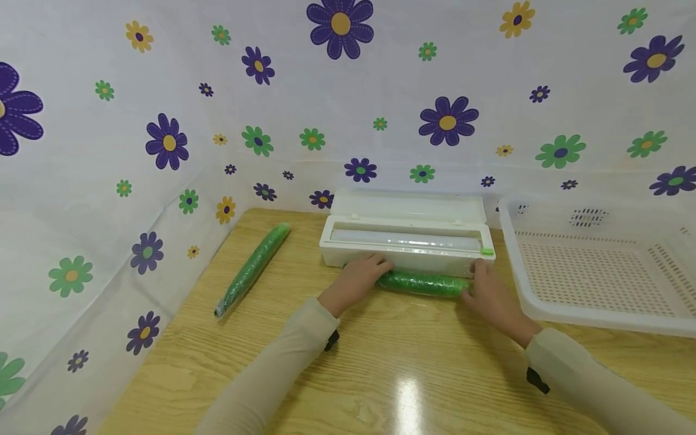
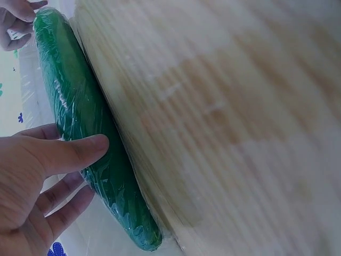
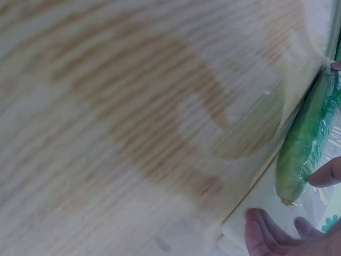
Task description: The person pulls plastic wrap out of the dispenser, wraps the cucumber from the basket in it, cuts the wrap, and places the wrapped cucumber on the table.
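Observation:
A green cucumber (image 1: 426,284) in clear film lies along the front of a white cling film box (image 1: 408,261). My left hand (image 1: 356,281) holds its left part; in the left wrist view the thumb (image 2: 88,152) lies over the cucumber (image 2: 69,80), with fingers at its far side. At the other end is my right hand (image 1: 492,296). In the right wrist view one digit (image 3: 326,173) touches the wrapped cucumber (image 3: 306,144) near its tip, while the other fingers (image 3: 264,234) spread loosely, apart from it. Clear film stretches beside the cucumber.
The box's lid (image 1: 408,206) stands raised, showing a film roll (image 1: 408,239) and a green slider (image 1: 486,251). Another wrapped cucumber (image 1: 252,269) lies on the wooden table (image 1: 375,374) at left. A white perforated basket (image 1: 519,260) stands at right. Flowered sheeting (image 1: 380,78) surrounds the back and left.

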`<state>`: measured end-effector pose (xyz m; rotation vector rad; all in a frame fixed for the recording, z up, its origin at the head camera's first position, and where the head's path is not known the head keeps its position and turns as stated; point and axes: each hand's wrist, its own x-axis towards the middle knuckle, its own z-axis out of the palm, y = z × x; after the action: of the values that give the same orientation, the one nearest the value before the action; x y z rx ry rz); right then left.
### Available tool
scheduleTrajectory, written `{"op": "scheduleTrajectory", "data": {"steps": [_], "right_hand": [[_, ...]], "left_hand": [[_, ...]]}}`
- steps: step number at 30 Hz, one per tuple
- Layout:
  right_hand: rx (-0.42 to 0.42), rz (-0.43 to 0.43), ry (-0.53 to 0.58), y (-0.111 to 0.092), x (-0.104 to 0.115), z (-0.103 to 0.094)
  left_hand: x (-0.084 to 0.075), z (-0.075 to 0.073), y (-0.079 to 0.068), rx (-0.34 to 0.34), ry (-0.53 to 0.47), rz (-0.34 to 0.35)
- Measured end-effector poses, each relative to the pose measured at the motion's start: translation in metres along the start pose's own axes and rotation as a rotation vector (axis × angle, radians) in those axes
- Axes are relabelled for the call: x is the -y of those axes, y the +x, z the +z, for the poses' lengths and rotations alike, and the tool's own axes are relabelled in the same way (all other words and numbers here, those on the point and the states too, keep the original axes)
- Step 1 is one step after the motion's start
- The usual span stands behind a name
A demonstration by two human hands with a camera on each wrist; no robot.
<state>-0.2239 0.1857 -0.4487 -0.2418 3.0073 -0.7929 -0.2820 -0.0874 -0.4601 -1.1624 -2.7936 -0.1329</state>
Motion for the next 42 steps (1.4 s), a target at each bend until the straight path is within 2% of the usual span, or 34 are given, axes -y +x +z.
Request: {"op": "scheduleTrajectory", "data": {"steps": [4, 7, 10, 16, 20, 24, 27, 34, 39, 42], "right_hand": [[0.081, 0.027, 0.015, 0.002, 0.0, -0.001], [0.073, 0.008, -0.002, 0.002, 0.0, 0.0], [0.021, -0.069, -0.079, 0.001, 0.001, 0.002], [-0.104, -0.282, -0.3, -0.004, 0.004, 0.005], [-0.122, -0.343, -0.379, -0.005, 0.003, 0.007], [-0.12, -0.354, -0.386, -0.003, 0.002, 0.008], [-0.123, -0.361, -0.38, -0.002, 0.001, 0.008], [-0.13, -0.358, -0.381, -0.003, 0.001, 0.008], [-0.116, -0.354, -0.384, -0.004, 0.003, 0.008], [-0.1, -0.341, -0.352, -0.005, 0.008, 0.001]], "left_hand": [[0.0, 0.0, 0.0, 0.001, 0.0, -0.001], [0.0, -0.001, 0.0, -0.002, 0.005, 0.003], [-0.001, -0.001, 0.0, -0.009, 0.01, 0.012], [-0.003, -0.002, -0.001, -0.026, 0.06, 0.048], [-0.005, -0.004, -0.001, 0.002, 0.133, 0.033], [-0.013, -0.006, 0.002, 0.014, 0.26, 0.017], [-0.021, -0.006, 0.007, -0.001, 0.307, 0.034], [-0.037, 0.002, 0.021, -0.003, 0.233, 0.142], [-0.041, 0.005, 0.025, 0.024, 0.215, 0.135], [-0.042, 0.004, 0.026, 0.038, 0.21, 0.13]]}}
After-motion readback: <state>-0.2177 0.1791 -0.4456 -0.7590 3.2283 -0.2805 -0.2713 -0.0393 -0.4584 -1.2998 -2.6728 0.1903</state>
